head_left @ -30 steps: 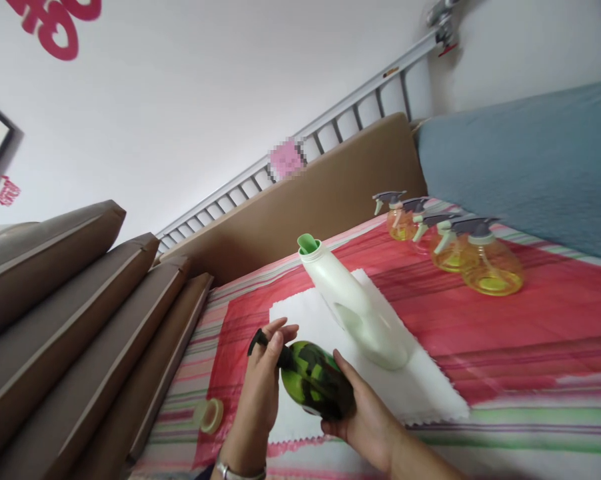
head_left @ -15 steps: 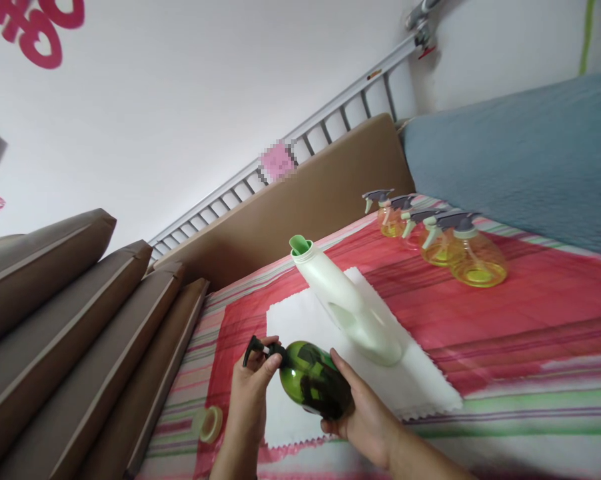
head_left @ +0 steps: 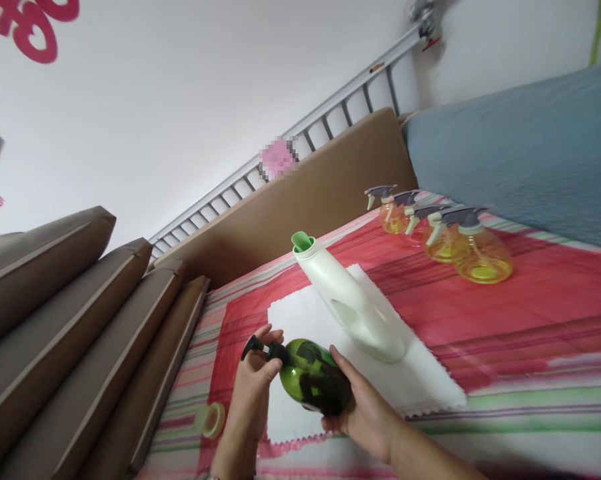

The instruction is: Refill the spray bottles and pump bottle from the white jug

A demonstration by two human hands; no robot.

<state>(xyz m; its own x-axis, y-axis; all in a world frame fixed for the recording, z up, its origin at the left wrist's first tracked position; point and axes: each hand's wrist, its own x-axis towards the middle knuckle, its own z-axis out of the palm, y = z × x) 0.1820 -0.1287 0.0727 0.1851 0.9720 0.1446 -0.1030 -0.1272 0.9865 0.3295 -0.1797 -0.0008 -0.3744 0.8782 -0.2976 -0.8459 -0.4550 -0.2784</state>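
A dark green pump bottle is held tilted above the white cloth, its black pump pointing left. My right hand wraps round the bottle's lower body. At the neck, my left hand has its thumb against the black pump collar, with its fingers loosely behind the pump; their exact contact is hidden. Just beyond the bottle stands a pale green jug, uncapped, with a green spout showing in its mouth. A pale round cap lies left of my left wrist.
Several spray bottles with grey triggers, the nearest a yellow one, stand in a row at the right. The white cloth lies on a red cover over striped fabric. Brown padded panels rise at the left; a blue-grey cushion lies behind.
The fingers of my left hand have lifted and spread slightly around the pump. The bottle and my right hand stay almost in place; the view shifts a little.
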